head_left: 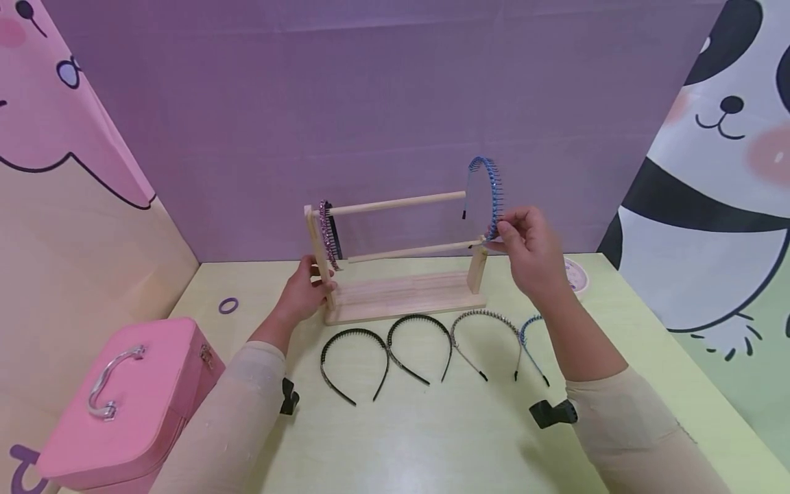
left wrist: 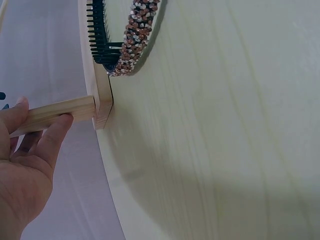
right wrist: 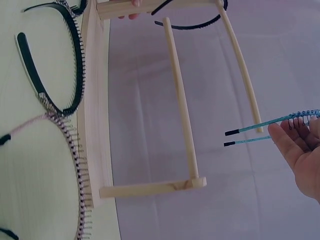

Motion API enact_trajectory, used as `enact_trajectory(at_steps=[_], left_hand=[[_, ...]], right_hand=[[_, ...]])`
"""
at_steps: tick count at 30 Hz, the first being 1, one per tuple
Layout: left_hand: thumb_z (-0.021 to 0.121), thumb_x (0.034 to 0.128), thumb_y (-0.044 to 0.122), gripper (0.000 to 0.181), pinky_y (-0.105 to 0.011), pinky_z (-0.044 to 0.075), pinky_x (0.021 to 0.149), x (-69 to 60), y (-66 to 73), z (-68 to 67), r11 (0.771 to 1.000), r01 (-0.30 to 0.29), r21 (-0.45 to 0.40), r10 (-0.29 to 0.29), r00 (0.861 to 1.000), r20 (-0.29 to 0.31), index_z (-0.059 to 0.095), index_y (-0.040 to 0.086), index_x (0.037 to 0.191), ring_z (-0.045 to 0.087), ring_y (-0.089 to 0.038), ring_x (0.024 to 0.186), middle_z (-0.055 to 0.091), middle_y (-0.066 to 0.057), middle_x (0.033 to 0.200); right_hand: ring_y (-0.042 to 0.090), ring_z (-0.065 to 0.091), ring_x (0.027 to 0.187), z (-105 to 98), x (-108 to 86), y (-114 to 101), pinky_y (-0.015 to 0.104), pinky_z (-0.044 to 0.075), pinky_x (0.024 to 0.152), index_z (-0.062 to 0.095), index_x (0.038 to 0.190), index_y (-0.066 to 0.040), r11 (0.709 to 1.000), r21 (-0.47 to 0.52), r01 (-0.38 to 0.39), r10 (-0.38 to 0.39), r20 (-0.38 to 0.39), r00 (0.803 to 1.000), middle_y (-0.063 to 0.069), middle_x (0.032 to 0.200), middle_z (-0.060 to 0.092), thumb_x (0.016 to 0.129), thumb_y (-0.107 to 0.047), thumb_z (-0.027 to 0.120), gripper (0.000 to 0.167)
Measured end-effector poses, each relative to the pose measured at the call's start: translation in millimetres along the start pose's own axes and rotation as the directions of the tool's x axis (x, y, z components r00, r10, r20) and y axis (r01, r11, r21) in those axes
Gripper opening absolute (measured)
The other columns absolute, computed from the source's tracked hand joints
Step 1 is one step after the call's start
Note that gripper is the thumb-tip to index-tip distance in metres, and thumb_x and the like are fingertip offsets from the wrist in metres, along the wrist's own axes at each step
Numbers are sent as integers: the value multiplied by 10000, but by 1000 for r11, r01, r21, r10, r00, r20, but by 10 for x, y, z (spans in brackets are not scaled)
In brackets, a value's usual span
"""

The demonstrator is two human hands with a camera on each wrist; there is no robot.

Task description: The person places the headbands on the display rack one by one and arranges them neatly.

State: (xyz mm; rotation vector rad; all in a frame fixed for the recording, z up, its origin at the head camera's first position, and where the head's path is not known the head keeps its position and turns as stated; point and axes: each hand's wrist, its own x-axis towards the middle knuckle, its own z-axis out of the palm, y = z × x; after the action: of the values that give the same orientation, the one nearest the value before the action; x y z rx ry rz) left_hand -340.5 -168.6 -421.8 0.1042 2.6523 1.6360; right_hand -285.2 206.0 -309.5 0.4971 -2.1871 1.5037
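Note:
My right hand [head_left: 531, 254] pinches a blue toothed headband [head_left: 496, 189] by one side, its arch upward. The headband is at the free right end of the rack's upper rod [head_left: 395, 203]; in the right wrist view its black tips [right wrist: 231, 133] point toward that rod's end. My left hand [head_left: 302, 291] grips the left post [left wrist: 60, 112] of the wooden rack [head_left: 407, 291]. A pink sequined headband [head_left: 327, 237] with black teeth hangs at the rod's left end. On the table lie two black headbands [head_left: 354, 333] [head_left: 420, 318], a beige one [head_left: 484, 313] and another blue one [head_left: 535, 357], partly hidden by my right forearm.
At the left stands a pink case [head_left: 123, 398] with a silver handle. Near it lies a purple ring [head_left: 228, 306]. Behind my right wrist a round pink-and-white item [head_left: 577, 276] shows in part. A purple cloth [head_left: 370, 103] hangs behind the table.

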Motion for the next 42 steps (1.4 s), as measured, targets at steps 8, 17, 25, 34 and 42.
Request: enact_trajectory(at_steps=[8, 17, 25, 34, 42], left_hand=[[592, 987, 123, 484, -466, 541, 937, -9, -2, 13, 1000, 0, -1, 0, 1000, -2, 319, 153, 1385, 552, -299, 1275, 522, -127, 1334], [586, 989, 120, 490, -466, 537, 947, -13, -2, 11, 1000, -1, -5, 1, 1000, -1, 312, 147, 1394, 548, -309, 1277, 518, -135, 1341], [591, 987, 120, 483, -468, 538, 944, 6, -26, 10, 1000, 3, -12, -3, 1000, 1, 319, 156, 1384, 545, -308, 1280, 519, -132, 1338], [606, 978, 125, 481, -460, 546, 929, 34, -46, 1, 1000, -8, -22, 8, 1000, 2, 328, 151, 1370, 563, -298, 1259, 526, -143, 1335], [591, 987, 121, 488, -473, 544, 930, 8, -4, 6, 1000, 7, -5, -7, 1000, -2, 315, 148, 1388, 560, -304, 1264, 521, -139, 1334]], right_hand=[[101, 613, 956, 231, 64, -38, 199, 561, 827, 410, 1179, 92, 996, 88, -4, 0, 50, 999, 114, 1049, 546, 1041, -110, 444, 247], [99, 606, 941, 531, 92, -69, 260, 576, 827, 475, 1128, 73, 997, 80, -4, -3, 90, 996, 145, 1018, 545, 1026, -146, 495, 242], [240, 644, 927, 845, 101, -79, 319, 587, 827, 518, 1114, 39, 996, 88, -14, 1, 143, 990, 174, 1007, 569, 1025, -131, 505, 192], [292, 655, 970, 1184, 114, -33, 276, 586, 818, 553, 1118, 26, 994, 106, -35, 12, 213, 977, 187, 1038, 589, 1017, -159, 526, 213], [336, 601, 985, 1417, 96, -76, 343, 589, 839, 557, 1092, 40, 991, 127, -43, 10, 253, 967, 210, 1015, 573, 1018, -115, 511, 178]])
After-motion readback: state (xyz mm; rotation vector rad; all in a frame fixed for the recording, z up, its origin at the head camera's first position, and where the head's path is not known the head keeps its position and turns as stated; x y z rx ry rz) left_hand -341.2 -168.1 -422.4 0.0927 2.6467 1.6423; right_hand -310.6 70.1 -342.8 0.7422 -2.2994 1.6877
